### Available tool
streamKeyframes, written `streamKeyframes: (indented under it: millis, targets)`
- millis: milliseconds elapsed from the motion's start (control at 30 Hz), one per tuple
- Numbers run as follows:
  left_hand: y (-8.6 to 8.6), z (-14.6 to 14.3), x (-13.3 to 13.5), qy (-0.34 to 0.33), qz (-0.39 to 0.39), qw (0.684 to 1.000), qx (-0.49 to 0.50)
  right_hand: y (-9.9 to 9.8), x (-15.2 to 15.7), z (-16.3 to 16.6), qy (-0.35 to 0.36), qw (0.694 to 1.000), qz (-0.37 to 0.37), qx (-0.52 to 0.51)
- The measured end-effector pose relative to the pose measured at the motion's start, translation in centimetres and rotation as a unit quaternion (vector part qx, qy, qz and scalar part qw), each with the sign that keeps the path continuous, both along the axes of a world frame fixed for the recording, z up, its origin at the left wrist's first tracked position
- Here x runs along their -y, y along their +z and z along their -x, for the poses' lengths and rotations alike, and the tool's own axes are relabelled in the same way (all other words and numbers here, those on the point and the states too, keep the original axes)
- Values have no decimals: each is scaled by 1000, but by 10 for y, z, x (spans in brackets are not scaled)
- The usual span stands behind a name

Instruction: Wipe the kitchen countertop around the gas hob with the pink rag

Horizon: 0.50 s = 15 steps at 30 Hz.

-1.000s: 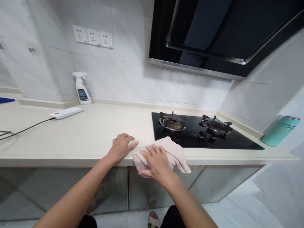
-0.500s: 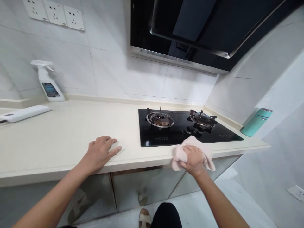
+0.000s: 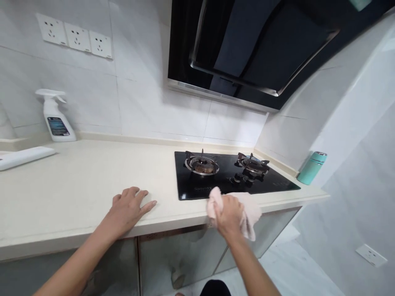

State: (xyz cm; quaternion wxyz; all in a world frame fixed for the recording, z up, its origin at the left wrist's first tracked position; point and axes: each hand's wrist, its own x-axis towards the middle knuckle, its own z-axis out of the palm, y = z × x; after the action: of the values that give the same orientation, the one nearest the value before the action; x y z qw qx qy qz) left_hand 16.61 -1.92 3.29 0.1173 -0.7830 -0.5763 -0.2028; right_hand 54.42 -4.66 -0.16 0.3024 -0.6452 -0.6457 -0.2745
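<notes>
My left hand (image 3: pixel 128 209) rests on the pale countertop (image 3: pixel 92 181) near its front edge, fingers stretched and slightly spread, with nothing in it. My right hand (image 3: pixel 230 213) is closed round a pale pink cloth (image 3: pixel 251 211), bunched on the left side and hanging loose over the counter's front edge on the right. Both are just in front of the black gas cooktop (image 3: pixel 193 191), whose two burners carry dark pan supports. The palm and part of the cloth under it are hidden.
A white spray bottle (image 3: pixel 58 123) stands at the back left, with a white long object (image 3: pixel 26 157) below it. A green flask (image 3: pixel 312 167) stands by the right end. Above hangs a black range hood (image 3: pixel 247 53). Cabinet doors (image 3: pixel 182 255) lie below the counter.
My right hand has moved left with the cloth along the counter's front edge. My left hand stays on the counter. The view has tilted up and turned a little.
</notes>
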Motion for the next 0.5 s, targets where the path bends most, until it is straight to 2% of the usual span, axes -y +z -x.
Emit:
streamKeyframes:
  millis: [100,167,267,333,400,500]
  targets:
    - [0,0,1,2,-3,1000,5,5,4,58,109,993,-8,-39]
    - [3,-1,2,11,8,1000,7,19,3,77,165,982,-18,-93]
    - [9,-4,5,24,29,999,7,56,-10,86,192,965,-60,-167]
    - [12,-4,6,30,37,999,4,83,-22,91,206,960,-82,-171]
    - [13,-3,7,30,38,999,7,102,-35,100,236,963,-37,-127]
    - [13,0,6,26,34,999,22,107,-49,113,267,953,141,-33]
